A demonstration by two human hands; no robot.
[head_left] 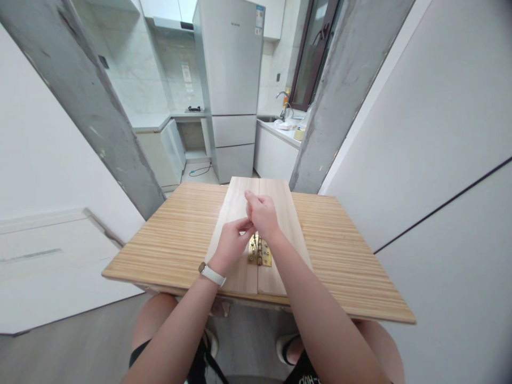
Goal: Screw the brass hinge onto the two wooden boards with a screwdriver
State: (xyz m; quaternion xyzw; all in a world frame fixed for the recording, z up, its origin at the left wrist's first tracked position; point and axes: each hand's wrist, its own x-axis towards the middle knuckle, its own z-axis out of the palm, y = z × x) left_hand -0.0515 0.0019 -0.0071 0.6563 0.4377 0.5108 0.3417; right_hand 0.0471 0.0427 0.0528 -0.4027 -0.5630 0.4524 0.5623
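Two pale wooden boards, a left one [236,200] and a right one [290,229], lie side by side with their long edges meeting. A brass hinge [265,257] spans the seam, its leaves flat on both boards and screw heads showing in its holes. Just beyond the hinge, my left hand [231,244] is closed in a pinch, fingertips close to my right hand. My right hand [263,214] is curled like a fist above the boards, thumb on top. Whatever sits in either hand is hidden by the fingers. The far part of the hinge is covered by my hands.
The boards rest on a wood-grain table [340,250], which extends to both sides. Beyond it stand a grey refrigerator [234,64], a sink counter with a faucet [283,101] and a cable [200,170] on the floor. A white panel [432,160] rises at the right.
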